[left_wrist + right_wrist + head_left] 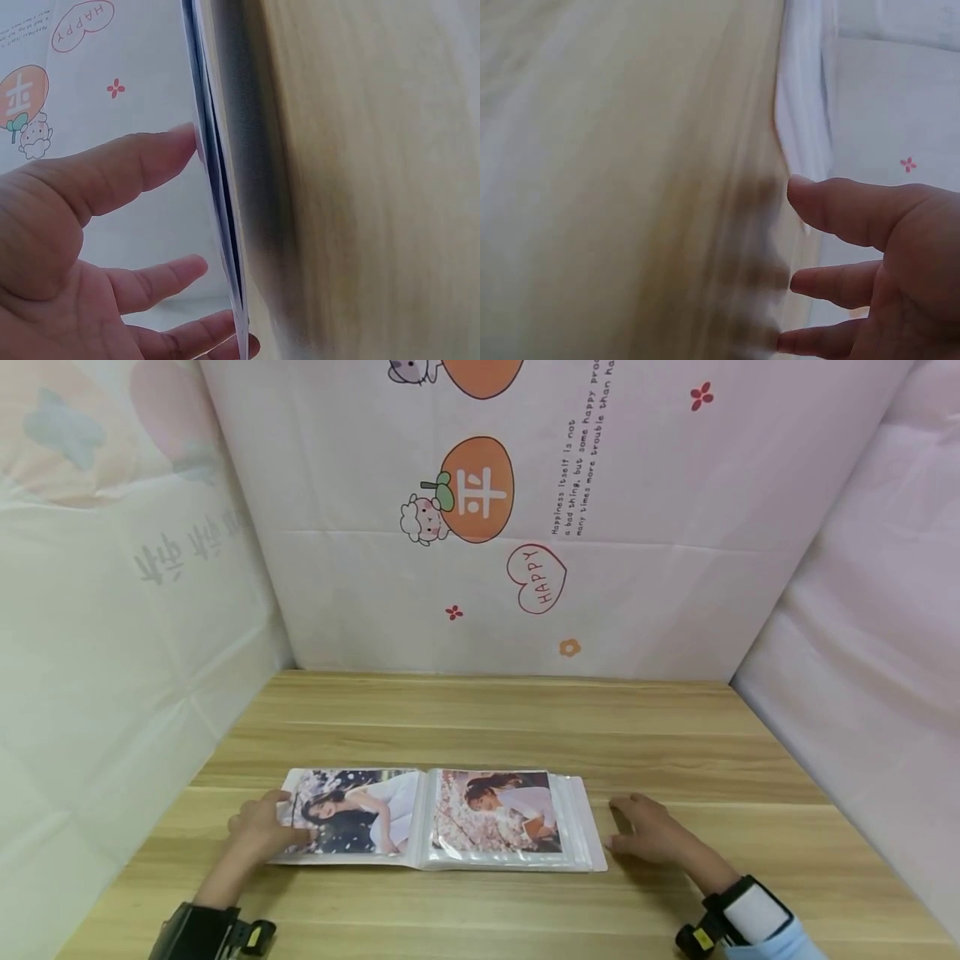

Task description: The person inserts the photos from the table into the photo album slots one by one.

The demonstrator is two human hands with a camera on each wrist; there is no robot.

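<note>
An opened photo album with clear plastic pockets lies flat on the table. On its left page is a photo of a person in white; the right page carries another photo with pink blossoms. My left hand rests at the left edge, thumb over the page and the other fingers around the outer edge. In the left wrist view the album's thin edge meets the thumb tip. My right hand is on the table, fingers relaxed, thumb tip close beside the right cover edge, holding nothing.
The wood-grain table is enclosed by a white printed back sheet and white side sheets, one on the left and one on the right. Both wrists wear black straps with cameras.
</note>
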